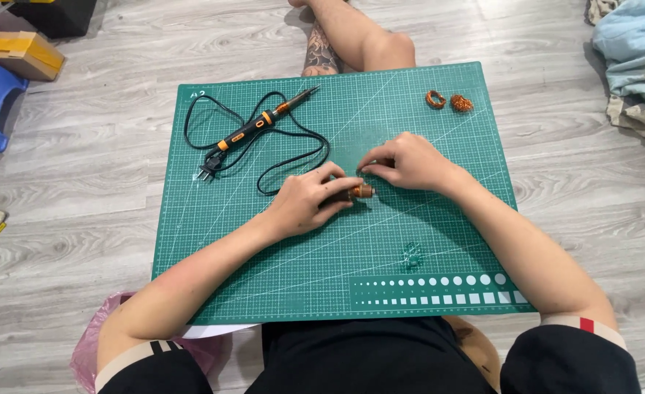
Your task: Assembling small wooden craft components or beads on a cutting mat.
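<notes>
The scene is evenly and brightly lit by soft, diffuse light with no single strong source. Shadows are faint: a thin dark edge sits under the left hand (pixel 309 202) and the right hand (pixel 408 162), falling toward 6 o'clock on the green gridded cutting mat (pixel 278 270). The mat carries a mild pale sheen near 12 o'clock. Focus is sharp at the centre; the grey wood-plank floor (pixel 74 211) bows slightly toward the edges.

Green cutting mat (pixel 439 241), soldering iron (pixel 260 124), copper coils (pixel 448 101)
</notes>
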